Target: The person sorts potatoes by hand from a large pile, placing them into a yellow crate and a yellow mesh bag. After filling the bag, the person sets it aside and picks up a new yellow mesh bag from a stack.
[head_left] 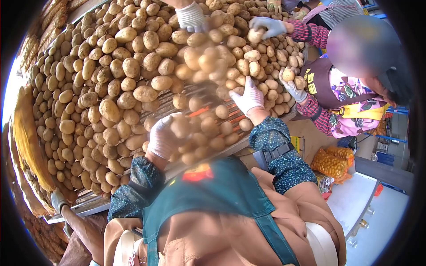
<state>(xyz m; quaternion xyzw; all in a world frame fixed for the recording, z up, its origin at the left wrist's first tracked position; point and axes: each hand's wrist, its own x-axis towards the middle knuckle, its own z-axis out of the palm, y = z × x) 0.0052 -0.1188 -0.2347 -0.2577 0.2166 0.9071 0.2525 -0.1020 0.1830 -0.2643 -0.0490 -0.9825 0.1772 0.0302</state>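
Two gloved hands on potatoes (111, 66), left hand (160, 138) seemingly curled round one potato (179, 126), right hand (248, 98) spread open atop others

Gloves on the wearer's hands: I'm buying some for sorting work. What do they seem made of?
The gloves on the left hand and right hand look like white knitted cotton, matte: soft creases, no shine. Motion blur leaves the weave unclear.

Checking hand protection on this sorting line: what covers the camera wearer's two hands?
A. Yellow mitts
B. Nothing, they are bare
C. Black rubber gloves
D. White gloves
D: the left hand and the right hand both show white gloves as they reach over the potatoes.
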